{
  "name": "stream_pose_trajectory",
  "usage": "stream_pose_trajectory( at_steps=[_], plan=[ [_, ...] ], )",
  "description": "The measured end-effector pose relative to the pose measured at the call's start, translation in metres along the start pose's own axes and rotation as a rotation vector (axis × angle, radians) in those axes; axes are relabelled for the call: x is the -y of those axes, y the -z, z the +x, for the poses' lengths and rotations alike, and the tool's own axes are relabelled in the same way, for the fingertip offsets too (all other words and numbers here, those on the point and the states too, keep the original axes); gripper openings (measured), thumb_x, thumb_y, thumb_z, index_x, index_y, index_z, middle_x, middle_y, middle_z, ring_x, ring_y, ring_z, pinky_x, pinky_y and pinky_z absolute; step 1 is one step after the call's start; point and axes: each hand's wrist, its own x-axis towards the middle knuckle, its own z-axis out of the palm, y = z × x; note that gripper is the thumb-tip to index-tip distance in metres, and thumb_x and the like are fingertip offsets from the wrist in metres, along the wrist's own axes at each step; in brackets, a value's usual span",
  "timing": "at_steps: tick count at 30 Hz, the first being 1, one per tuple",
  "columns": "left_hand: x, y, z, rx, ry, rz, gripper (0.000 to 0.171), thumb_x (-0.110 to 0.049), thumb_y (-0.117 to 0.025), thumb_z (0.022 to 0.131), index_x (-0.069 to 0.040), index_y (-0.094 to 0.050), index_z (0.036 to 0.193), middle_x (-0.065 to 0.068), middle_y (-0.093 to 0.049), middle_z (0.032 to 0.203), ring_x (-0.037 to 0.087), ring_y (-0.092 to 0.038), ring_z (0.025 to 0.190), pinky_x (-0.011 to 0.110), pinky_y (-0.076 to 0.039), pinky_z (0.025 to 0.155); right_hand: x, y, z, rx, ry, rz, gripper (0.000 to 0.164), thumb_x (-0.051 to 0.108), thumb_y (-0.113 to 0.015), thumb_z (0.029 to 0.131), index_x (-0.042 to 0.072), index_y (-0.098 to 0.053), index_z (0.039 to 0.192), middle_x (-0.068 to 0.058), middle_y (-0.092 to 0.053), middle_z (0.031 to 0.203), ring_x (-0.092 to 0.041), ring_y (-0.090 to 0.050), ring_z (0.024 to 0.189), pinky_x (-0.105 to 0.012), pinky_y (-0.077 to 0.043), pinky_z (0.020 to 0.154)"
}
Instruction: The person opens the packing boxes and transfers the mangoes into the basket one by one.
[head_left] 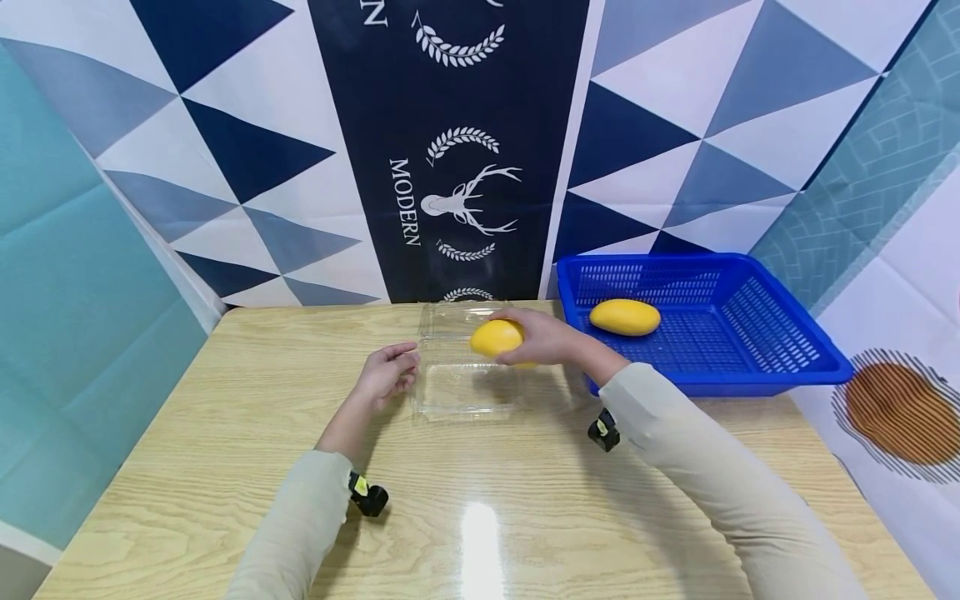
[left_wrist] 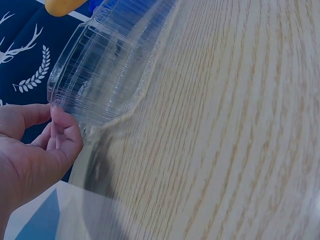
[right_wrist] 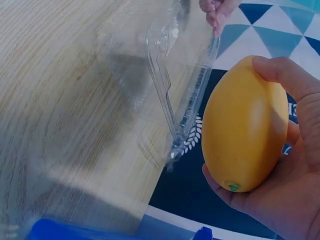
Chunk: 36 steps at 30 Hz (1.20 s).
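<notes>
A clear plastic clamshell box (head_left: pixel 465 390) lies with its lid up on the wooden table. At its left edge, my left hand (head_left: pixel 388 372) pinches the rim between thumb and fingertips, seen closely in the left wrist view, where the box's ribbed wall (left_wrist: pixel 107 70) shows. Above the box, my right hand (head_left: pixel 547 336) grips a yellow mango (head_left: pixel 495 337). In the right wrist view the thumb and fingers wrap this smooth mango (right_wrist: pixel 245 125), whose green stem spot points down; part of its far side is hidden by the palm.
To the right stands a blue plastic basket (head_left: pixel 780 387) with slotted walls, holding a second yellow mango (head_left: pixel 625 317). A patterned cloth backdrop (head_left: pixel 465 125) rises right behind the table (head_left: pixel 247 400). Small black cameras are strapped at both wrists.
</notes>
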Motion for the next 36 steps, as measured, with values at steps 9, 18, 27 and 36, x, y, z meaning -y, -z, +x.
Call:
stream_pose_trajectory(
  at_steps=[9,18,27,36],
  plan=[
    [-0.015,-0.005,-0.015,0.032,0.006,0.007,0.045,-0.004,-0.05,0.095,0.004,-0.039,0.138,0.006,-0.053,0.093,0.007,-0.051,0.063,0.017,-0.046,0.056,-0.003,0.006,-0.004,0.01,-0.037,0.011,0.067,0.034,-0.073,0.079,0.022,-0.044,0.138,-0.004,-0.055,0.123,-0.022,-0.051,0.095,-0.035,-0.043,0.08],
    [-0.016,-0.006,-0.016,0.032,0.01,0.001,0.046,-0.004,-0.05,0.095,0.004,-0.038,0.138,0.005,-0.052,0.093,0.006,-0.051,0.064,0.016,-0.046,0.057,-0.005,0.011,-0.006,-0.017,-0.023,-0.011,0.066,0.032,-0.072,0.079,0.018,-0.044,0.138,-0.006,-0.056,0.123,-0.023,-0.051,0.093,-0.034,-0.044,0.078],
    [-0.009,-0.002,-0.009,0.02,0.011,-0.017,0.045,-0.006,-0.051,0.095,0.003,-0.039,0.138,0.005,-0.053,0.093,0.007,-0.051,0.065,0.016,-0.046,0.056,-0.004,0.022,-0.012,-0.027,-0.09,-0.036,0.068,0.036,-0.072,0.079,0.022,-0.043,0.139,-0.007,-0.056,0.122,-0.024,-0.051,0.094,-0.035,-0.044,0.079],
    [0.001,0.0,0.001,-0.003,-0.005,-0.001,0.043,-0.008,-0.052,0.095,0.0,-0.043,0.136,0.005,-0.053,0.095,0.006,-0.051,0.065,0.014,-0.045,0.055,-0.006,0.03,-0.018,-0.041,-0.104,-0.017,0.066,0.035,-0.073,0.079,0.02,-0.044,0.137,-0.008,-0.057,0.119,-0.026,-0.051,0.095,-0.037,-0.043,0.08]
  ],
)
